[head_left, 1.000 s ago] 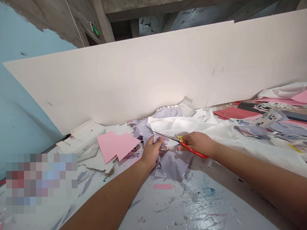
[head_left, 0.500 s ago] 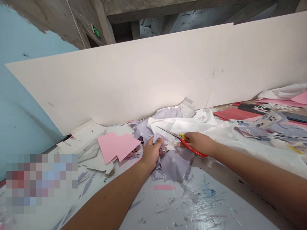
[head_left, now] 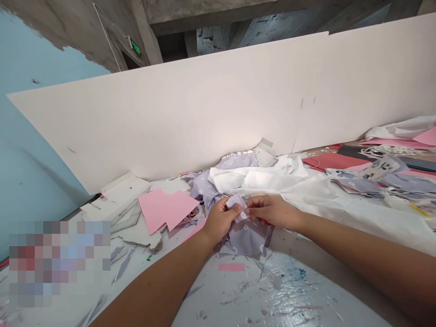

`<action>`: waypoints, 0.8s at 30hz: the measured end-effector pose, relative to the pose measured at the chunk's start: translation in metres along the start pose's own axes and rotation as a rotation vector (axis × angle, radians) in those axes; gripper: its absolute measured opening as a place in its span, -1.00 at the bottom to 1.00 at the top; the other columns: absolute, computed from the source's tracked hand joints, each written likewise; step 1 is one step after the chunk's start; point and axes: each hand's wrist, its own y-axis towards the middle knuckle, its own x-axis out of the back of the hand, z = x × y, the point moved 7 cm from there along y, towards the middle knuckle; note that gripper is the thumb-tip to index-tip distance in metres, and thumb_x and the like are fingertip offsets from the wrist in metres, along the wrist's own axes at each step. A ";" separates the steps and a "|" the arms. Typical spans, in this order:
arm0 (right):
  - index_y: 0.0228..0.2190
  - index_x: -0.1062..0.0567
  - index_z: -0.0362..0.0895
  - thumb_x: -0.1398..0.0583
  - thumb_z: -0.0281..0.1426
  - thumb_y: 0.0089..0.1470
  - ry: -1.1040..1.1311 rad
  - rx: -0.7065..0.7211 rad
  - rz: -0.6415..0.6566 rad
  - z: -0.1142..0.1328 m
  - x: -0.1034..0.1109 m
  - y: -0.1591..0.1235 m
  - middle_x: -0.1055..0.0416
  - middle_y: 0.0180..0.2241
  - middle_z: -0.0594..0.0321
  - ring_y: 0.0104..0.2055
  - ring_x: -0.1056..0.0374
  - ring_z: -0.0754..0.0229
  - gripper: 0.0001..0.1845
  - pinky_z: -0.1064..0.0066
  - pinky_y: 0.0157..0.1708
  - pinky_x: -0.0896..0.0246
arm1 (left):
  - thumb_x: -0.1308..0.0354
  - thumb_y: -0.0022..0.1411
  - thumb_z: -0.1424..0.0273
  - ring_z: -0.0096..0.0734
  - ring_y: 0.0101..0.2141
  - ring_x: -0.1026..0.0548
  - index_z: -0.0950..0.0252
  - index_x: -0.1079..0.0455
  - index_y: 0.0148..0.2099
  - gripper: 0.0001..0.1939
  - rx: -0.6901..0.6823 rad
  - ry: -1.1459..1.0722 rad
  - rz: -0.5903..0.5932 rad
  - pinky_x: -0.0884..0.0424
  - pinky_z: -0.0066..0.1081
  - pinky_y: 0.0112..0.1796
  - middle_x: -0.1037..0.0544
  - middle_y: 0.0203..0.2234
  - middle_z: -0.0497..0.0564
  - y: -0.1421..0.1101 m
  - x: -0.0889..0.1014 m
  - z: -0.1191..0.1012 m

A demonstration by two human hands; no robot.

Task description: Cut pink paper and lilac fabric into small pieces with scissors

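Head view: small lilac fabric piece held in two hands over a littered worktop

Worktop: one scuffed grey-white surface (head_left: 245, 299), marked with blue stains and scraps. Behind it stands one long white panel (head_left: 204, 122). Room: one pale blue wall (head_left: 34, 141) at left, bare grey concrete beams (head_left: 211, 16) overhead, one green-lit sign (head_left: 136, 47) above the panel.

Hands: two. Left hand (head_left: 220, 221): closed, thumb pressed down on one small lilac floral fabric piece (head_left: 235, 200). Right hand (head_left: 272, 212): fingers curled around one pair of red-handled scissors (head_left: 269, 222), mostly hidden beneath it; thumb and forefinger meet at the right edge of the small piece.

Position of piece: between the hands, raised above one larger lilac floral fabric piece (head_left: 250, 238).

Other items, counted:
- One notched pink sheet (head_left: 166, 208), left of the left hand.
- One short pink strip (head_left: 231, 267), on the near worktop.
- One tangle of white cord (head_left: 391, 151), far right.
- White draped fabric (head_left: 269, 177), behind the hands; number of pieces cannot be told.
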 end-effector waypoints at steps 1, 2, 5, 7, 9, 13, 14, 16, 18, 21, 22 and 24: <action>-0.53 -0.37 -0.16 -0.14 -0.21 -0.14 0.022 -0.003 -0.005 -0.003 -0.003 0.001 -0.29 -0.62 0.35 -0.65 -0.13 0.40 -0.76 0.55 -0.64 -0.03 | -0.13 -0.02 0.23 -0.54 -0.58 -0.33 0.33 -0.34 -0.31 -0.73 -0.002 0.016 0.007 -0.25 -0.53 -0.55 -0.40 -0.56 -0.05 0.000 0.000 0.001; -0.54 -0.34 -0.16 -0.14 -0.20 -0.14 0.035 -0.001 -0.022 -0.005 -0.004 0.002 -0.28 -0.63 0.36 -0.66 -0.12 0.42 -0.75 0.56 -0.64 -0.02 | -0.12 -0.02 0.24 -0.56 -0.59 -0.32 0.32 -0.33 -0.30 -0.73 -0.003 0.032 -0.013 -0.24 -0.54 -0.55 -0.39 -0.56 -0.05 0.001 0.002 0.002; -0.57 -0.25 -0.14 -0.14 -0.17 -0.14 0.091 0.001 -0.080 -0.011 -0.005 0.005 -0.24 -0.65 0.40 -0.67 -0.10 0.43 -0.71 0.58 -0.66 0.00 | -0.18 -0.08 0.27 -0.61 -0.58 -0.29 0.26 -0.26 -0.24 -0.67 -0.019 0.070 -0.176 -0.22 -0.57 -0.54 -0.36 -0.52 -0.11 0.003 0.016 0.002; -0.58 -0.19 -0.13 -0.15 -0.15 -0.16 0.111 0.011 -0.110 -0.014 -0.003 0.006 -0.21 -0.66 0.42 -0.68 -0.09 0.44 -0.67 0.58 -0.67 0.02 | -0.21 -0.12 0.29 -0.63 -0.58 -0.28 0.24 -0.22 -0.24 -0.65 -0.025 0.089 -0.262 -0.21 -0.59 -0.52 -0.34 -0.52 -0.14 0.003 0.023 0.003; -0.61 -0.15 -0.12 -0.17 -0.14 -0.19 0.114 0.036 -0.121 -0.016 -0.003 0.007 -0.17 -0.68 0.45 -0.67 -0.09 0.43 -0.63 0.57 -0.66 0.03 | -0.19 -0.10 0.26 -0.63 -0.60 -0.26 0.26 -0.24 -0.31 -0.70 0.002 0.101 -0.223 -0.18 -0.59 -0.54 -0.32 -0.59 -0.15 0.004 0.022 0.004; -0.67 -0.13 -0.13 -0.26 -0.19 -0.30 0.095 0.102 -0.092 -0.019 -0.008 0.009 -0.10 -0.74 0.49 -0.68 0.00 0.44 -0.59 0.57 -0.69 0.15 | -0.15 -0.07 0.21 -0.56 -0.61 -0.28 0.32 -0.29 -0.44 -0.74 0.081 0.110 -0.012 -0.18 -0.55 -0.56 -0.33 -0.68 -0.10 0.002 0.005 0.003; -0.69 -0.12 -0.13 -0.28 -0.22 -0.32 0.094 0.117 -0.080 -0.019 -0.010 0.008 -0.08 -0.75 0.50 -0.69 0.03 0.44 -0.58 0.57 -0.69 0.17 | -0.15 -0.07 0.22 -0.55 -0.60 -0.29 0.33 -0.30 -0.45 -0.75 0.091 0.105 0.026 -0.20 -0.54 -0.54 -0.34 -0.66 -0.09 0.001 0.001 0.002; -0.71 -0.09 -0.14 -0.30 -0.27 -0.37 0.100 0.141 -0.067 -0.018 -0.012 0.008 -0.05 -0.75 0.52 -0.68 0.06 0.45 -0.55 0.57 -0.68 0.20 | -0.17 -0.10 0.26 -0.55 -0.58 -0.30 0.33 -0.31 -0.46 -0.78 0.096 0.111 0.071 -0.22 -0.53 -0.52 -0.35 -0.64 -0.09 -0.001 -0.003 0.000; -0.74 -0.09 -0.15 -0.31 -0.30 -0.39 0.119 0.154 -0.063 -0.018 -0.014 0.007 -0.04 -0.74 0.51 -0.66 0.05 0.45 -0.54 0.57 -0.67 0.19 | -0.18 -0.13 0.34 -0.56 -0.59 -0.29 0.33 -0.31 -0.50 -0.84 0.088 0.136 0.076 -0.21 -0.54 -0.53 -0.34 -0.64 -0.10 -0.001 -0.003 -0.001; -0.73 -0.15 -0.16 -0.32 -0.30 -0.40 0.177 0.134 -0.068 -0.019 -0.013 0.008 -0.10 -0.73 0.49 -0.65 0.00 0.44 -0.58 0.57 -0.67 0.14 | -0.15 -0.17 0.45 -0.59 -0.62 -0.24 0.33 -0.30 -0.55 -0.93 0.070 0.162 0.011 -0.15 -0.58 -0.60 -0.31 -0.67 -0.12 0.001 0.003 0.000; -0.71 -0.18 -0.16 -0.31 -0.28 -0.37 0.208 0.117 -0.078 -0.020 -0.012 0.009 -0.13 -0.72 0.47 -0.66 -0.03 0.43 -0.61 0.57 -0.67 0.11 | -0.12 -0.15 0.46 -0.60 -0.64 -0.22 0.32 -0.29 -0.55 -0.95 0.069 0.157 -0.026 -0.13 -0.58 -0.62 -0.29 -0.69 -0.14 0.002 0.007 0.001; -0.62 -0.24 -0.15 -0.25 -0.22 -0.26 0.286 0.076 -0.116 -0.022 -0.007 0.010 -0.18 -0.67 0.43 -0.65 -0.08 0.42 -0.68 0.56 -0.67 0.02 | -0.06 -0.12 0.46 -0.62 -0.68 -0.19 0.30 -0.28 -0.53 -0.98 0.064 0.145 -0.106 -0.11 -0.59 -0.65 -0.26 -0.71 -0.15 0.004 0.016 0.003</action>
